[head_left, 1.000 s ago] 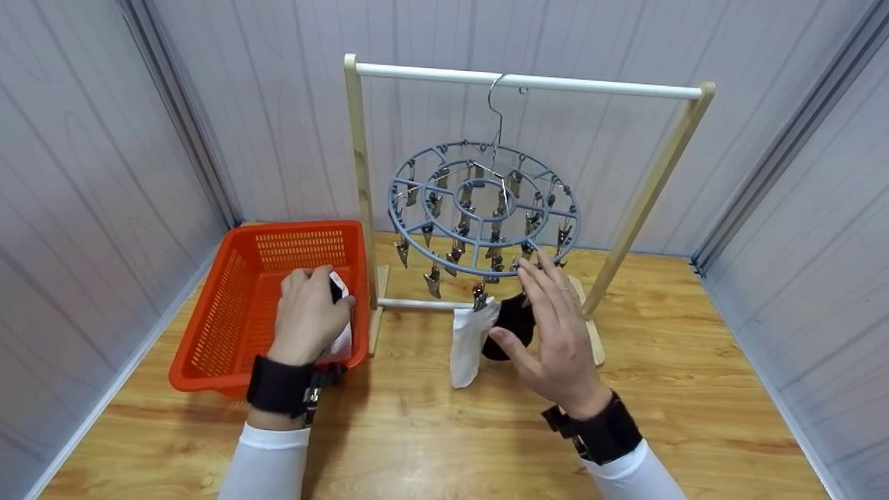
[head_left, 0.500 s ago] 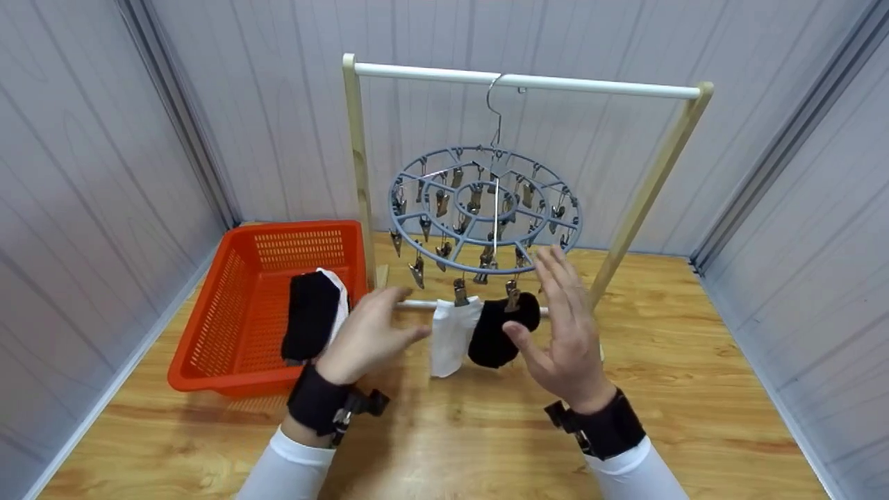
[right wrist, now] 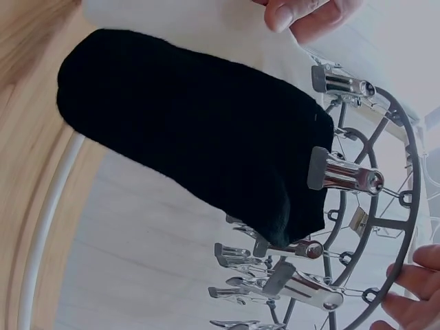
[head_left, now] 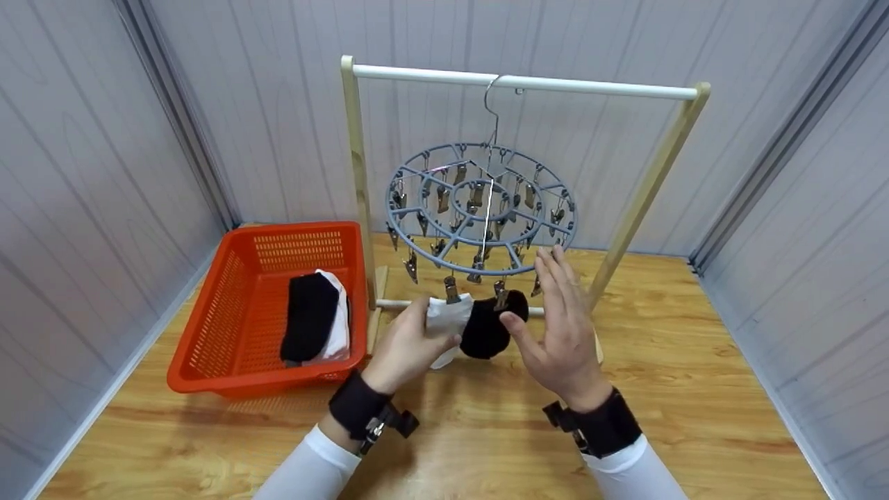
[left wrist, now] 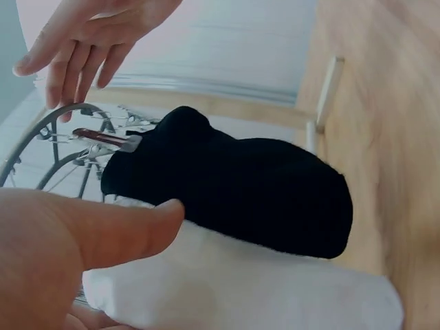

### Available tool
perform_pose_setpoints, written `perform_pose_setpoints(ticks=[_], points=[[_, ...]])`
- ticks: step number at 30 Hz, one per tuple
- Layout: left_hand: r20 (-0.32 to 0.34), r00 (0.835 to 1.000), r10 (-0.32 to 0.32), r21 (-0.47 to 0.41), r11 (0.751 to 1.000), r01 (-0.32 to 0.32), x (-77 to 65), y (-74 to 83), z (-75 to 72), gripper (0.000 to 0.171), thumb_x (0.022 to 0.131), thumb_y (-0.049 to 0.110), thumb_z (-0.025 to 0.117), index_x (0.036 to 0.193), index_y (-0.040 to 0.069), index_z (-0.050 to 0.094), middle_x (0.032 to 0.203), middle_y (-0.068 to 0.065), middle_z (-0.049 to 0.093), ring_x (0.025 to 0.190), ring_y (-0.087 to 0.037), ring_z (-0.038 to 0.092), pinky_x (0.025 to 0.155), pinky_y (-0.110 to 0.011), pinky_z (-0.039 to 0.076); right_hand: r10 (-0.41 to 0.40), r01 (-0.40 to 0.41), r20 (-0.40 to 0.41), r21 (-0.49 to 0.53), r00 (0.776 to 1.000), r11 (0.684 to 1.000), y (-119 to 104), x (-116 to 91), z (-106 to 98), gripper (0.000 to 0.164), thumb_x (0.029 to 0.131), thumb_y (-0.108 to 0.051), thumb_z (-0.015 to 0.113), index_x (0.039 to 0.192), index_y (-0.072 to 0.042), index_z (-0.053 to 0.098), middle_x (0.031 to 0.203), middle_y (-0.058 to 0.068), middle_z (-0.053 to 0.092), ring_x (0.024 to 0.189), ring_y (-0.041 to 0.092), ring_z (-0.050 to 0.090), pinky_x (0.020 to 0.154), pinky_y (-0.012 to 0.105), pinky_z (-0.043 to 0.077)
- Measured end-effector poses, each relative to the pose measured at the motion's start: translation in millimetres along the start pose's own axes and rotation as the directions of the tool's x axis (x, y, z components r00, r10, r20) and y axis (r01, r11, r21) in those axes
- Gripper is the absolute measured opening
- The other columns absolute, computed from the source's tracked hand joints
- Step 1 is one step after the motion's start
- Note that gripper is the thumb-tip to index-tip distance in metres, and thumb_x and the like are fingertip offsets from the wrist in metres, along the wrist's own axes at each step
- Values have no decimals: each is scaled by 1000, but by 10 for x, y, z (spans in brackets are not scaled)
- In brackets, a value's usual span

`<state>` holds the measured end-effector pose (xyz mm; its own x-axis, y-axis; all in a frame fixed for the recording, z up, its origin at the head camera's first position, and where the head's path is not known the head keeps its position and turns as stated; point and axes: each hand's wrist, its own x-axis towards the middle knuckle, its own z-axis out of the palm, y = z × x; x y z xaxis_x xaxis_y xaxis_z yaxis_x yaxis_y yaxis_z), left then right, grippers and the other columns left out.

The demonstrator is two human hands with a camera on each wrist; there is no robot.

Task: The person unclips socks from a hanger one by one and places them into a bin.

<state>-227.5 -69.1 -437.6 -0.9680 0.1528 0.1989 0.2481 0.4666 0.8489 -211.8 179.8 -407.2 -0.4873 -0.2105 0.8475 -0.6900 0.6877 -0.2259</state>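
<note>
A round blue-grey clip hanger (head_left: 448, 264) hangs by its metal hook. From its near rim hang a white sock (head_left: 450, 312) and, just right of it, a black sock (head_left: 486, 333), each in a metal clip. My left hand (head_left: 406, 347) holds the white sock between thumb and fingers; in the left wrist view the thumb (left wrist: 130, 234) lies across its front. My right hand (head_left: 562, 340) has its fingers straight, fingertips at the hanger's right rim. The right wrist view shows those fingers (right wrist: 416, 285) beside the ring, near the clip (right wrist: 344, 175) on the black sock.
An orange plastic basket (head_left: 194, 326) on the left contains a black sock (head_left: 309, 316) lying over white fabric (head_left: 338, 326). The hanger's stand has wooden posts (head_left: 649, 187) and a white top bar (head_left: 597, 85). Several bare clips dangle from the rings. Panel walls surround the wooden surface.
My left hand has left the basket and moved right to the white sock. The hanger has turned, carrying both clipped socks leftward. My right hand has stayed nearly in place by the rim.
</note>
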Motion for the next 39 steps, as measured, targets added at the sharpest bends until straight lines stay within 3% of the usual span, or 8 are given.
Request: perform_pose_setpoints(ticks=[3,11,21,24,28,31,35,39], points=[[-13,999,31,-13,999,-31,1,-15,37,45,90,18,91,126,4,67,114,-12,75,101,-28,70,89,-49,59,5,-5,9,5,1000,1000,-14,-4,-4,84,114,-58,54,162,10,44,172,22,43,162,47,33,135,53,19],[13,998,62,-18,998,-62,8,-35,54,26,89,13,89,105,4,70,97,-5,70,85,-21,63,76,-41,55,-2,2,-3,-4,1000,1000,-2,3,0,83,115,-57,54,161,11,46,171,24,44,161,47,34,134,57,21],[80,991,107,-56,993,-102,-5,-12,74,28,90,9,88,112,-1,73,98,-8,75,85,-19,66,77,-41,59,-23,25,-83,19,996,1000,-17,16,-9,79,114,-54,58,157,12,49,168,26,47,159,48,38,134,55,24],[85,989,122,-52,992,-117,-9,-4,74,26,91,9,87,110,0,73,96,-6,74,82,-18,65,75,-40,58,-58,66,-162,47,985,997,-35,35,-12,73,114,-49,62,152,14,54,162,28,53,155,47,43,133,54,27],[91,985,144,-53,989,-140,-8,0,75,21,92,10,87,105,2,73,90,-2,69,77,-15,60,68,-35,54,-127,144,-284,40,950,989,-68,59,7,63,112,-42,67,141,14,64,147,30,64,143,47,56,128,52,37],[94,981,171,-81,983,-163,-5,0,84,22,92,9,87,108,1,75,93,-3,73,78,-14,62,69,-34,55,-168,183,-325,18,931,983,-99,56,38,56,110,-38,69,135,12,69,136,28,70,130,45,63,123,47,42],[98,975,198,-112,976,-186,-9,-1,98,24,93,8,86,113,-1,77,100,-8,78,83,-15,67,75,-36,59,-185,200,-284,23,941,980,-122,18,78,50,110,-34,70,132,11,71,126,25,73,116,41,68,115,40,48],[111,974,200,-125,975,-186,-22,19,104,22,94,8,85,112,0,76,99,-6,78,82,-14,67,73,-34,59,-181,188,-160,30,970,982,-117,-28,105,50,112,-34,68,139,8,69,127,22,73,116,38,69,110,38,52]])
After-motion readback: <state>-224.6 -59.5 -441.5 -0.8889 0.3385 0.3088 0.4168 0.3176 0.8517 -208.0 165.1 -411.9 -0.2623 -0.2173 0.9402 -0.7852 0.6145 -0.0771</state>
